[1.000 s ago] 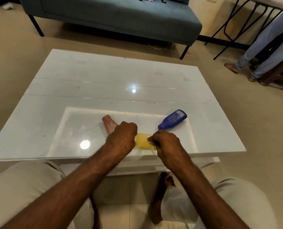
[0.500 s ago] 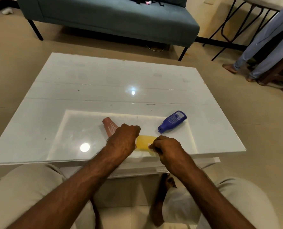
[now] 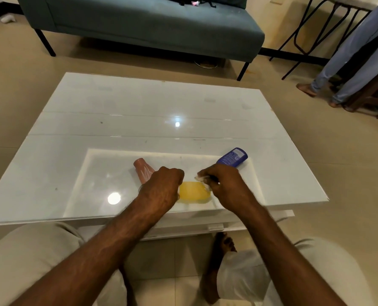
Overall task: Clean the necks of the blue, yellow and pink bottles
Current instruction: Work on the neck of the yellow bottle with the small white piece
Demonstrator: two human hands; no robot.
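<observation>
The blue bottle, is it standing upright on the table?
No, the blue bottle lies on its side on the white table, just beyond the right hand.

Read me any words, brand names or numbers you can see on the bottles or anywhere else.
Blue bottle: a pale label with print, too small and blurred to read.
Pink bottle: faint white markings, not legible.
Yellow bottle: no text visible.
Nothing else readable.

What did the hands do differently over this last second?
The right hand, pinching a small white wipe, lifted off the yellow bottle toward the blue bottle. The left hand stayed closed on the yellow bottle's other end. The pink bottle and blue bottle lie as before.
</observation>
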